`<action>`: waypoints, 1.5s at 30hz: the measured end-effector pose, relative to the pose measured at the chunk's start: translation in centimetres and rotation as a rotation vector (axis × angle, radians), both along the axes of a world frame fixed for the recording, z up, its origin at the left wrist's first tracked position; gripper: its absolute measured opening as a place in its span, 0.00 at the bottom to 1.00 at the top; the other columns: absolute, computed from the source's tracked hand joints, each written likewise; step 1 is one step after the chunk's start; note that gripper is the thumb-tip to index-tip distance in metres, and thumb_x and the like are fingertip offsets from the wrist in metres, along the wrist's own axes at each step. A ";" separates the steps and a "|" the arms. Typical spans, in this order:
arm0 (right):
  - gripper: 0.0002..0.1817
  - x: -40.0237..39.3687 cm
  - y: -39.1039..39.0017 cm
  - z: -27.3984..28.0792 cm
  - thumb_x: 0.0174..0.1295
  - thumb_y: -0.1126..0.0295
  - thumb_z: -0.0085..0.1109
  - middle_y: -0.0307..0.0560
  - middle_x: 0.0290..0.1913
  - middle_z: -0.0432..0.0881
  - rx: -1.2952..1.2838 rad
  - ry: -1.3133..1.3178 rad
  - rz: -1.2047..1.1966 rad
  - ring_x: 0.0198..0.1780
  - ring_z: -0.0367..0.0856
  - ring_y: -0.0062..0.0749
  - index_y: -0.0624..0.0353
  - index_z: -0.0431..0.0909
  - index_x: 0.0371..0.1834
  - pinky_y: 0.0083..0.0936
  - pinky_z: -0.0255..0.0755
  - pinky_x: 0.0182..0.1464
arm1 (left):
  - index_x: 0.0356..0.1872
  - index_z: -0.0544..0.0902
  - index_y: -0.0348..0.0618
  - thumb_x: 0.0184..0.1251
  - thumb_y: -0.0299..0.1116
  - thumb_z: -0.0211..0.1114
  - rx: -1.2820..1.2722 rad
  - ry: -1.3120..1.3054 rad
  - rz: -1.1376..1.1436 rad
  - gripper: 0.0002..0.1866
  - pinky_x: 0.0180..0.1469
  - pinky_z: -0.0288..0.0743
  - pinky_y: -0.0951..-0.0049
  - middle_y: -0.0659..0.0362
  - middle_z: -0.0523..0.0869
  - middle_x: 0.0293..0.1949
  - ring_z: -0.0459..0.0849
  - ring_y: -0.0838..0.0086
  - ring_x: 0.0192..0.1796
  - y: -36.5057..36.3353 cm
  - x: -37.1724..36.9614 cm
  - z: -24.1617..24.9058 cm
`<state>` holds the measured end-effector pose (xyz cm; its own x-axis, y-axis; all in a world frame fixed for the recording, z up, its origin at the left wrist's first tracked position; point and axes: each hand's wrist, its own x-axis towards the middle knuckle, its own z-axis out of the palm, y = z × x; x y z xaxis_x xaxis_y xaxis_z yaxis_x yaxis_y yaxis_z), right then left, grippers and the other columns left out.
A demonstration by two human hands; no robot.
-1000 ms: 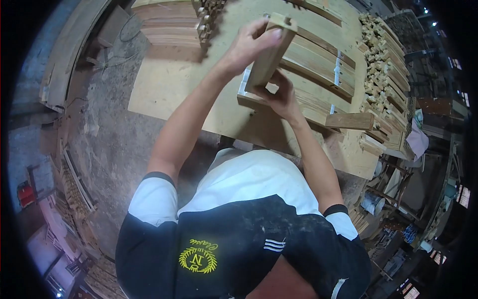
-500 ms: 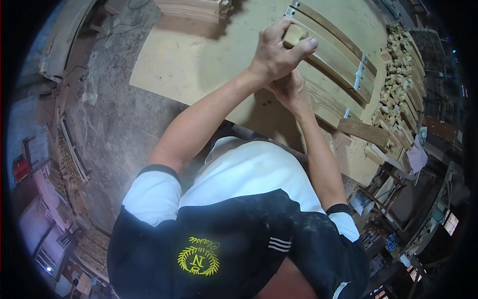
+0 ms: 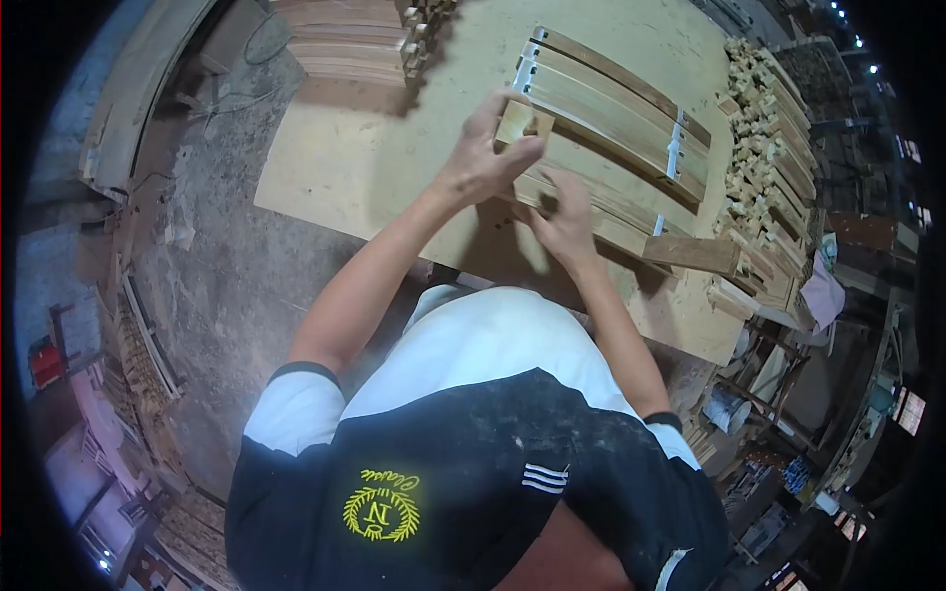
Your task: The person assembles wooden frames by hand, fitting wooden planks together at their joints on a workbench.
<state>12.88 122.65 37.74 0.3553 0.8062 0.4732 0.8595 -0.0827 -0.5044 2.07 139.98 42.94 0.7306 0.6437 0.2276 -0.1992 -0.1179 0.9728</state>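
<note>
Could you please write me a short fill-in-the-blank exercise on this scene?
The left hand grips a block made of ____.
The emblem on the shirt is ____ in colour.
The pale pink cloth is in the picture's ____ half.

Missing words: wood; yellow; right.
</note>
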 end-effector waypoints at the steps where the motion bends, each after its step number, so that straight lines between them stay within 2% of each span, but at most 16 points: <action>1: 0.24 -0.3 -2.9 0.3 0.52 0.69 0.75 0.53 0.46 0.82 0.020 0.081 -0.082 0.47 0.81 0.46 0.63 0.78 0.51 0.38 0.74 0.49 | 0.57 0.76 0.41 0.64 0.59 0.59 -0.042 -0.044 0.040 0.32 0.52 0.72 0.71 0.57 0.83 0.47 0.79 0.73 0.49 0.5 -0.1 -0.5; 4: 0.15 1.1 -15.1 -0.6 0.59 0.68 0.70 0.48 0.42 0.83 0.041 0.281 -0.477 0.44 0.81 0.32 0.64 0.80 0.45 0.30 0.76 0.47 | 0.70 0.70 0.44 0.69 0.72 0.43 -0.238 0.028 0.058 0.44 0.63 0.67 0.65 0.53 0.78 0.59 0.76 0.70 0.60 3.7 -1.6 -3.9; 6: 0.13 4.6 -22.0 -2.2 0.63 0.68 0.66 0.46 0.44 0.83 0.209 0.533 -1.008 0.46 0.80 0.28 0.63 0.81 0.46 0.31 0.76 0.48 | 0.64 0.77 0.39 0.69 0.62 0.54 -0.426 0.317 0.148 0.37 0.58 0.68 0.67 0.56 0.85 0.49 0.79 0.71 0.54 4.6 -1.4 -4.6; 9: 0.14 13.3 -28.7 -4.8 0.67 0.65 0.61 0.45 0.49 0.82 0.146 0.538 -1.101 0.51 0.80 0.29 0.62 0.80 0.51 0.32 0.75 0.53 | 0.61 0.79 0.39 0.72 0.56 0.56 -0.412 0.498 0.006 0.31 0.53 0.73 0.68 0.57 0.85 0.50 0.81 0.72 0.52 3.9 -0.5 -7.5; 13: 0.18 18.3 -24.3 -4.4 0.70 0.60 0.58 0.43 0.49 0.82 0.041 0.667 -0.979 0.50 0.79 0.27 0.61 0.80 0.54 0.30 0.74 0.51 | 0.58 0.80 0.38 0.72 0.51 0.60 -0.393 0.436 -0.134 0.26 0.49 0.76 0.70 0.57 0.84 0.50 0.81 0.73 0.51 3.0 0.3 -8.5; 18: 0.23 20.7 -21.3 -2.3 0.73 0.52 0.53 0.41 0.49 0.81 0.120 0.880 -0.784 0.49 0.77 0.26 0.59 0.80 0.57 0.28 0.74 0.50 | 0.51 0.82 0.32 0.75 0.57 0.53 -0.461 0.441 0.054 0.32 0.61 0.71 0.65 0.56 0.86 0.44 0.82 0.72 0.52 2.6 2.3 -3.5; 20: 0.25 20.8 -22.0 -0.2 0.74 0.49 0.52 0.40 0.49 0.81 0.300 0.889 -0.675 0.49 0.77 0.25 0.59 0.80 0.58 0.28 0.74 0.50 | 0.50 0.82 0.28 0.77 0.60 0.48 -0.438 0.174 0.017 0.36 0.68 0.66 0.61 0.49 0.87 0.49 0.83 0.66 0.56 3.3 1.8 -1.3; 22: 0.27 18.1 -19.8 5.9 0.74 0.44 0.47 0.45 0.45 0.82 0.563 0.704 -0.656 0.44 0.80 0.33 0.59 0.81 0.48 0.30 0.74 0.49 | 0.50 0.82 0.26 0.78 0.58 0.47 -0.363 -0.034 -0.007 0.36 0.68 0.67 0.61 0.44 0.86 0.53 0.83 0.63 0.58 4.1 1.2 1.0; 23: 0.27 19.5 -19.8 8.1 0.72 0.41 0.49 0.49 0.45 0.82 0.678 1.028 -0.652 0.45 0.81 0.39 0.56 0.80 0.42 0.36 0.76 0.49 | 0.54 0.82 0.38 0.81 0.54 0.41 -0.269 -0.247 -0.048 0.29 0.67 0.70 0.58 0.46 0.85 0.57 0.81 0.57 0.62 3.5 0.6 2.9; 24: 0.26 20.4 -20.3 9.7 0.69 0.38 0.52 0.48 0.44 0.83 0.813 1.269 -0.673 0.45 0.81 0.39 0.53 0.78 0.37 0.40 0.76 0.49 | 0.53 0.82 0.38 0.82 0.53 0.41 -0.219 -0.370 -0.013 0.29 0.67 0.70 0.57 0.45 0.85 0.56 0.80 0.54 0.63 2.8 0.2 3.5; 27: 0.20 19.5 -18.6 14.8 0.67 0.45 0.58 0.43 0.38 0.83 0.915 1.189 -0.692 0.41 0.81 0.38 0.51 0.78 0.33 0.39 0.75 0.51 | 0.51 0.81 0.36 0.82 0.50 0.39 -0.127 -0.624 0.100 0.28 0.69 0.69 0.53 0.40 0.84 0.54 0.76 0.45 0.67 0.6 -1.0 4.0; 31: 0.12 17.5 -19.2 16.2 0.69 0.59 0.59 0.43 0.38 0.82 0.985 1.003 -0.509 0.46 0.81 0.34 0.55 0.79 0.35 0.36 0.75 0.53 | 0.49 0.80 0.28 0.80 0.44 0.46 -0.095 -0.655 0.128 0.24 0.69 0.70 0.55 0.38 0.84 0.53 0.79 0.50 0.64 -1.2 -1.6 3.0; 34: 0.06 17.2 -19.4 15.5 0.68 0.67 0.58 0.43 0.39 0.82 1.039 0.945 -0.560 0.47 0.80 0.32 0.58 0.79 0.37 0.35 0.75 0.55 | 0.50 0.79 0.26 0.77 0.37 0.51 -0.116 -0.606 0.164 0.19 0.68 0.72 0.58 0.39 0.84 0.53 0.81 0.54 0.61 -1.4 -1.5 3.9; 39: 0.03 16.6 -20.0 15.0 0.63 0.70 0.61 0.42 0.41 0.82 1.108 0.897 -0.617 0.48 0.80 0.33 0.57 0.78 0.36 0.36 0.76 0.56 | 0.50 0.81 0.30 0.71 0.32 0.58 -0.112 -0.394 0.240 0.15 0.57 0.75 0.72 0.49 0.86 0.46 0.84 0.67 0.51 -1.2 0.9 7.2; 42: 0.07 16.3 -19.3 14.7 0.61 0.69 0.60 0.43 0.44 0.83 1.070 0.885 -0.660 0.51 0.81 0.34 0.58 0.80 0.40 0.35 0.76 0.57 | 0.49 0.82 0.36 0.65 0.35 0.65 -0.063 -0.247 0.137 0.16 0.42 0.73 0.78 0.60 0.82 0.34 0.78 0.80 0.37 -0.9 1.7 6.8; 45: 0.14 16.1 -19.7 14.6 0.59 0.69 0.59 0.45 0.45 0.83 0.989 0.856 -0.731 0.53 0.81 0.35 0.60 0.81 0.47 0.33 0.76 0.58 | 0.49 0.81 0.36 0.62 0.33 0.63 0.002 -0.347 0.209 0.17 0.45 0.73 0.77 0.58 0.83 0.42 0.80 0.78 0.40 -1.1 1.8 5.3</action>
